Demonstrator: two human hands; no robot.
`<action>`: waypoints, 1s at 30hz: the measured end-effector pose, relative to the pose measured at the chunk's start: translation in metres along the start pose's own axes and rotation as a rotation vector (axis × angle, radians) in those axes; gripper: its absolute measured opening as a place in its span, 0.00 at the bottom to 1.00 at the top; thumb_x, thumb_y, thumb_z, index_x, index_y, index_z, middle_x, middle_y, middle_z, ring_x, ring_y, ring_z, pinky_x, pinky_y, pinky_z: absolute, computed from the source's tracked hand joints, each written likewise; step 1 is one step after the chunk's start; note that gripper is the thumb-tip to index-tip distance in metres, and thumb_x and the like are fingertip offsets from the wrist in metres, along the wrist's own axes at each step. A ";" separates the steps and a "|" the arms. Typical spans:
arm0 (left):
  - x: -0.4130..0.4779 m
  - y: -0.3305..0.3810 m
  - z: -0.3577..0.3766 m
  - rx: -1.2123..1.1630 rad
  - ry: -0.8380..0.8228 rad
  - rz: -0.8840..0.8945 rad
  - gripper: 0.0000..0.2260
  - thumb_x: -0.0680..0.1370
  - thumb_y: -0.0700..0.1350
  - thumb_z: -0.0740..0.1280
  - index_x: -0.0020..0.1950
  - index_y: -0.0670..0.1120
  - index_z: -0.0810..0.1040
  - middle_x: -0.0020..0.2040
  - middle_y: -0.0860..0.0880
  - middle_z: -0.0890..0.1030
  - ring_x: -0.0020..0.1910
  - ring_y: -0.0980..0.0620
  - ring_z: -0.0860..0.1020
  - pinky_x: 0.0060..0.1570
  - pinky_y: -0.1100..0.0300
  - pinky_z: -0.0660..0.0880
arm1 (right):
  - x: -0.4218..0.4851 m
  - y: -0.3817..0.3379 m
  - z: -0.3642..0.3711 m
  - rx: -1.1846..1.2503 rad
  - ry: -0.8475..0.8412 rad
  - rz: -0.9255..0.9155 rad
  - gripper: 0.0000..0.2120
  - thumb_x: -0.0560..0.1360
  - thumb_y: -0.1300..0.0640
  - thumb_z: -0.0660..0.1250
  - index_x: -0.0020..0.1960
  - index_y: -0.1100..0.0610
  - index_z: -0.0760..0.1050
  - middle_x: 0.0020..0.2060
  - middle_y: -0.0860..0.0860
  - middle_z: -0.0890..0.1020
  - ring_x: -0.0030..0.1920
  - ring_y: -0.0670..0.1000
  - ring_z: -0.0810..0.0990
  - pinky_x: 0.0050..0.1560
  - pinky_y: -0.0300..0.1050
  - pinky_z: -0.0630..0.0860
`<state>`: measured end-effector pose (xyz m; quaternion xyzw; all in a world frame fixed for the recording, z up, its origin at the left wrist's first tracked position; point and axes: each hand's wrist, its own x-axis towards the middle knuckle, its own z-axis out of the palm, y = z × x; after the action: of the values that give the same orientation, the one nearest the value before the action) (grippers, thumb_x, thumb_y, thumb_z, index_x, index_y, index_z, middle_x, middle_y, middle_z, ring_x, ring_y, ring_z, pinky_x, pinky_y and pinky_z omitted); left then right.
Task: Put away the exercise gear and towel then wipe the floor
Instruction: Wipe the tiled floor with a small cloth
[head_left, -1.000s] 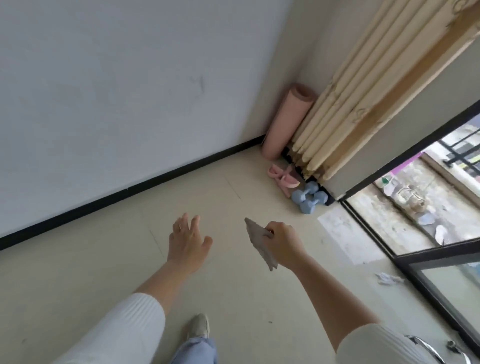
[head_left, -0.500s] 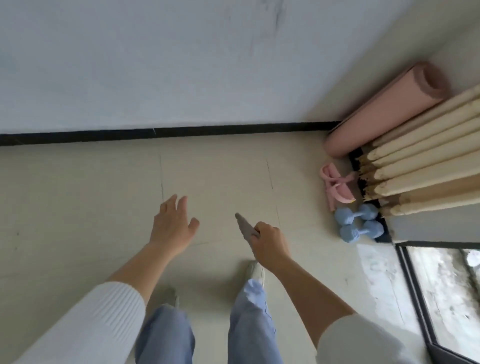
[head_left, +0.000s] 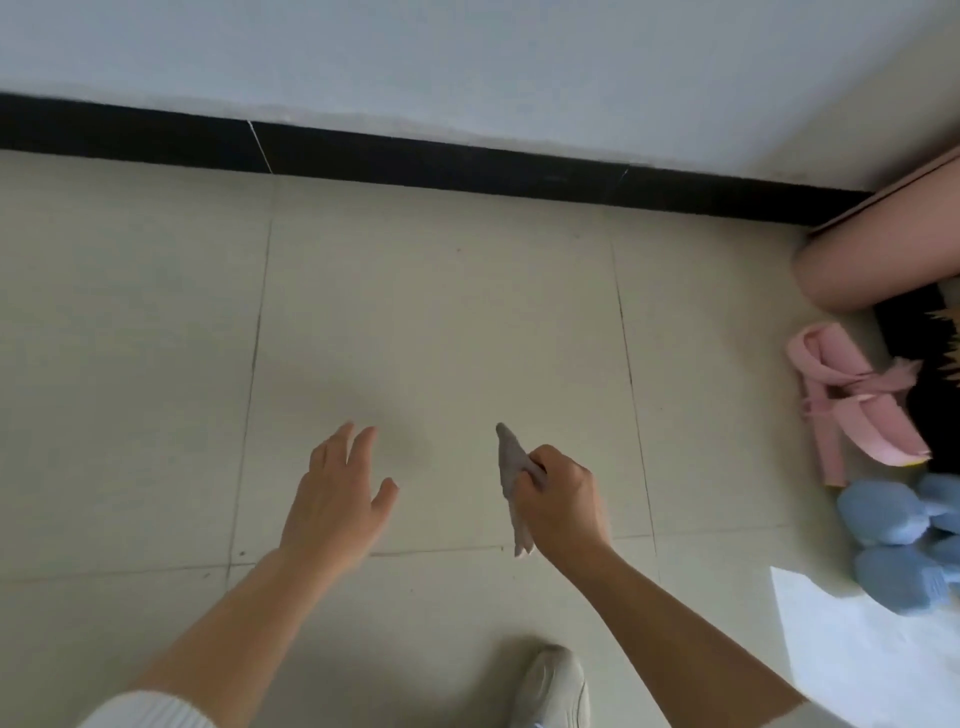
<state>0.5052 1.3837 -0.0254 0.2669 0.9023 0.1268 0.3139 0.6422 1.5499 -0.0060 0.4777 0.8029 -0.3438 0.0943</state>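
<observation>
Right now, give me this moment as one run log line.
left hand: open, empty, over floor | right hand: grips grey cloth | rolled mat, pink band, blue dumbbells: on floor at right | wiping: not yet begun

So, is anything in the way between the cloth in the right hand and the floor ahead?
Nothing visible. The right hand grips the grey cloth over the floor tiles; the left hand is open beside it, and the blue dumbbells and pink mat lie off to the right.

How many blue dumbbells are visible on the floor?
2. Both lie at the right edge: the farther dumbbell near the pink strap, the nearer dumbbell beside it. The frame cuts both, so more may be hidden.
</observation>
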 end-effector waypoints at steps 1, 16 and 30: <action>0.021 -0.007 0.015 0.014 0.012 0.002 0.26 0.80 0.51 0.58 0.76 0.46 0.55 0.77 0.44 0.54 0.75 0.45 0.53 0.70 0.51 0.60 | 0.019 0.004 0.011 0.044 0.026 -0.018 0.11 0.76 0.58 0.60 0.36 0.58 0.69 0.28 0.50 0.74 0.27 0.49 0.68 0.27 0.43 0.64; 0.177 -0.078 0.082 0.102 0.258 0.018 0.27 0.82 0.52 0.51 0.78 0.46 0.47 0.78 0.45 0.44 0.77 0.47 0.45 0.74 0.53 0.50 | 0.170 -0.025 0.118 0.543 0.097 0.083 0.18 0.76 0.58 0.63 0.65 0.56 0.65 0.49 0.49 0.78 0.46 0.49 0.76 0.45 0.45 0.76; 0.201 -0.120 0.106 0.256 0.390 0.146 0.29 0.78 0.58 0.52 0.75 0.44 0.60 0.76 0.43 0.60 0.75 0.47 0.57 0.72 0.51 0.54 | 0.244 -0.013 0.166 -0.607 0.048 -0.449 0.27 0.81 0.40 0.37 0.76 0.43 0.30 0.76 0.54 0.33 0.75 0.55 0.30 0.74 0.52 0.30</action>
<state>0.3912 1.4037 -0.2551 0.3395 0.9329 0.0826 0.0875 0.4739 1.6109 -0.2413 0.2481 0.9549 -0.0909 0.1351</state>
